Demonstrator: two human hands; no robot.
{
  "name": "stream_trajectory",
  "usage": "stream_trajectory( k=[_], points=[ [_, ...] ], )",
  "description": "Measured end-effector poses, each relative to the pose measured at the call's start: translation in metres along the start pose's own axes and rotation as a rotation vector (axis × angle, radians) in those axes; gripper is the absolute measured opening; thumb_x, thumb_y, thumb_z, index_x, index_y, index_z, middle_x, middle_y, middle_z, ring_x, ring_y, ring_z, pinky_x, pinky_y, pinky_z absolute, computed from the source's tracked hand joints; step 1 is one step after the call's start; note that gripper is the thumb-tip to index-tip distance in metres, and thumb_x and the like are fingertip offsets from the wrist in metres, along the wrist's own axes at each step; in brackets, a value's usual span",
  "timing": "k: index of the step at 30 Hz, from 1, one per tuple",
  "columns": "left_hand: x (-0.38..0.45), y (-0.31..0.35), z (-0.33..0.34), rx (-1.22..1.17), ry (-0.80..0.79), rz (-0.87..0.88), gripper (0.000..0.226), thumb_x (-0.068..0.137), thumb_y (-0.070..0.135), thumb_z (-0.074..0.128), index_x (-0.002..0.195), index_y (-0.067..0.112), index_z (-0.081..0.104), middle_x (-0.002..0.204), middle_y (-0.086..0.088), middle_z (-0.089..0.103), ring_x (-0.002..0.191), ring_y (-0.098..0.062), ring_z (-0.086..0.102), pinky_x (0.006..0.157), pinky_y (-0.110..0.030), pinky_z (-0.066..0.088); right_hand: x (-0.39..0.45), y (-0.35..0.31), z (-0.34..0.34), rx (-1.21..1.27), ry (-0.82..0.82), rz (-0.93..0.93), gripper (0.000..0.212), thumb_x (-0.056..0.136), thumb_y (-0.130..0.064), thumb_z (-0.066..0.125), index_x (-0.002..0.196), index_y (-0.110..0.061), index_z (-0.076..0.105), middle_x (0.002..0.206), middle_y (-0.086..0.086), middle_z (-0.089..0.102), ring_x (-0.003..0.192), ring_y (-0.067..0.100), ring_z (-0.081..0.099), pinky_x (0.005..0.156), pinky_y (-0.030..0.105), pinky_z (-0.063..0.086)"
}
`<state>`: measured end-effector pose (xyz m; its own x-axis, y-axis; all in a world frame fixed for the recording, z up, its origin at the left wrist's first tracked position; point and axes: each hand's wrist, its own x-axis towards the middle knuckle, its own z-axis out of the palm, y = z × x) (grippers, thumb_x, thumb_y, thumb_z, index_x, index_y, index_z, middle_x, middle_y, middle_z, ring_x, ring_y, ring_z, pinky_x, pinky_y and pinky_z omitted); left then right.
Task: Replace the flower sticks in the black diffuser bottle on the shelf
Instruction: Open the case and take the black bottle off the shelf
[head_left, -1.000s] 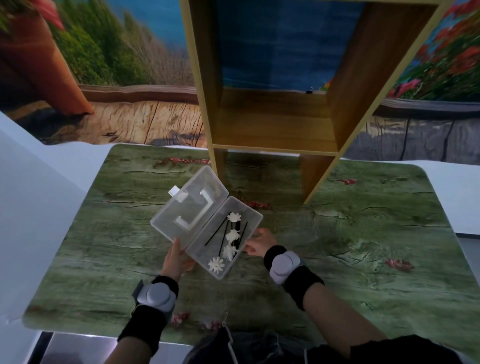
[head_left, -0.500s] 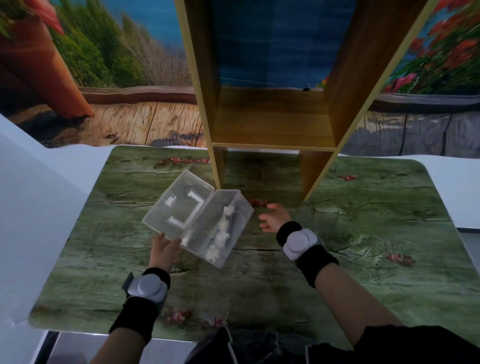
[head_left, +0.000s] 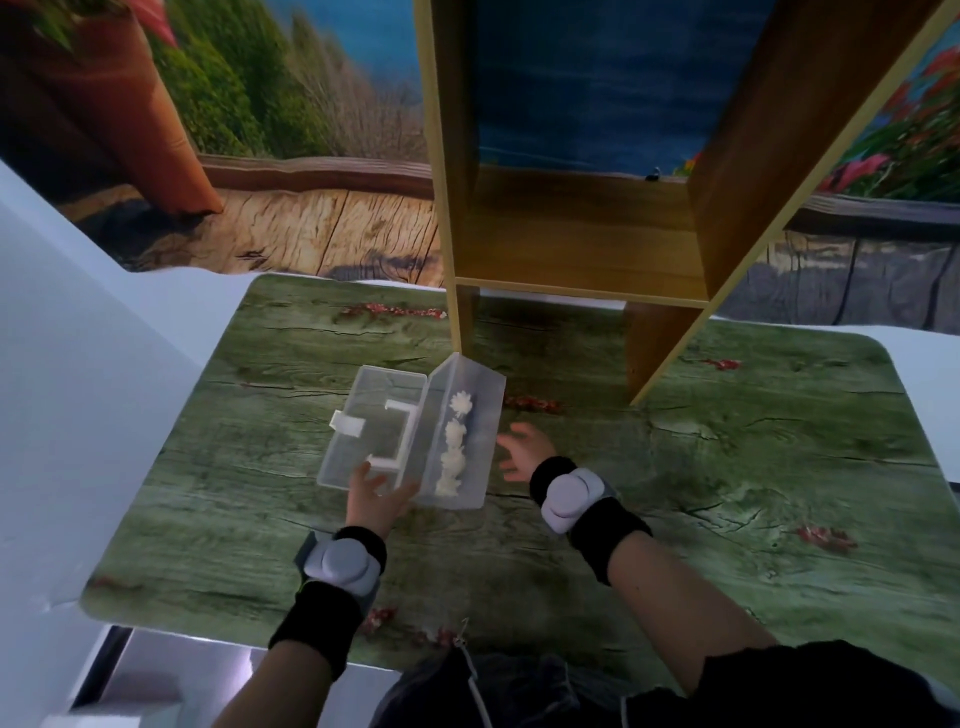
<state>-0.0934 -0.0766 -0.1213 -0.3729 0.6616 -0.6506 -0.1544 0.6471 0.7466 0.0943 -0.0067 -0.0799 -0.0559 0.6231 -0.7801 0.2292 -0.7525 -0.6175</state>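
From the head camera, the left hand (head_left: 376, 499) gripped the near edge of a clear plastic case (head_left: 410, 428), open and tipped, its lid half folded up toward the right. White flower sticks (head_left: 454, 449) lay loose in a row inside the deeper half. The right hand (head_left: 524, 449) hovered just beside the case, fingers spread and holding nothing. The wooden shelf (head_left: 576, 249) stood behind on the green table (head_left: 727, 493) — its visible compartment showed no black diffuser bottle, so its place could not be told. The risk seemed plain: held one-handed at a slant, the case might spill the sticks — or its lid might swing shut on them.
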Motion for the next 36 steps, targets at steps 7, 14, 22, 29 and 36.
stream_trajectory(
  k=[7,14,22,29,36],
  points=[
    [-0.02,0.006,0.002,0.166,0.039,0.177,0.088,0.07,-0.004,0.071,0.141,0.012,0.021,0.139,-0.019,0.04,0.108,-0.034,0.055,0.091,-0.056,0.049,0.01,-0.012,-0.001,0.271,0.177,-0.062,0.084,0.071,-0.057,0.064,0.139,-0.022,0.03,0.134,0.011,0.048,0.112,0.032,0.053,0.091,0.044,0.047],
    [-0.038,0.004,-0.014,0.19,0.081,0.3,0.095,0.065,-0.013,0.07,0.142,0.009,0.019,0.137,-0.012,0.039,0.096,-0.026,0.055,0.083,-0.043,0.051,-0.002,0.002,-0.018,-0.272,0.034,-0.066,0.044,0.086,-0.03,0.06,0.124,-0.008,0.052,0.11,0.011,0.053,0.099,0.027,0.052,0.082,0.033,0.044],
    [-0.038,-0.006,-0.021,0.443,0.022,0.271,0.074,0.065,-0.02,0.059,0.13,0.009,0.04,0.095,-0.012,0.057,0.081,-0.029,0.055,0.067,-0.035,0.048,0.004,0.046,-0.028,-0.182,-0.057,0.051,0.049,0.086,0.004,0.054,0.133,-0.009,0.046,0.119,0.022,0.058,0.101,0.035,0.058,0.1,0.046,0.048],
    [-0.025,0.033,-0.008,0.475,-0.049,0.35,0.067,0.074,-0.021,0.051,0.132,0.01,0.041,0.105,-0.007,0.057,0.097,-0.026,0.056,0.085,-0.036,0.049,0.012,0.03,-0.028,0.004,-0.015,0.043,0.041,0.096,-0.008,0.045,0.136,-0.012,0.042,0.141,0.016,0.045,0.125,0.035,0.048,0.102,0.04,0.046],
    [-0.01,0.053,0.002,0.456,-0.084,0.338,0.057,0.077,-0.017,0.05,0.13,0.005,0.043,0.123,-0.019,0.058,0.105,-0.026,0.056,0.093,-0.038,0.046,0.014,0.024,-0.033,-0.123,-0.024,0.019,0.046,0.095,-0.014,0.046,0.14,-0.012,0.036,0.115,0.012,0.055,0.097,0.033,0.058,0.077,0.037,0.054]
  ],
)
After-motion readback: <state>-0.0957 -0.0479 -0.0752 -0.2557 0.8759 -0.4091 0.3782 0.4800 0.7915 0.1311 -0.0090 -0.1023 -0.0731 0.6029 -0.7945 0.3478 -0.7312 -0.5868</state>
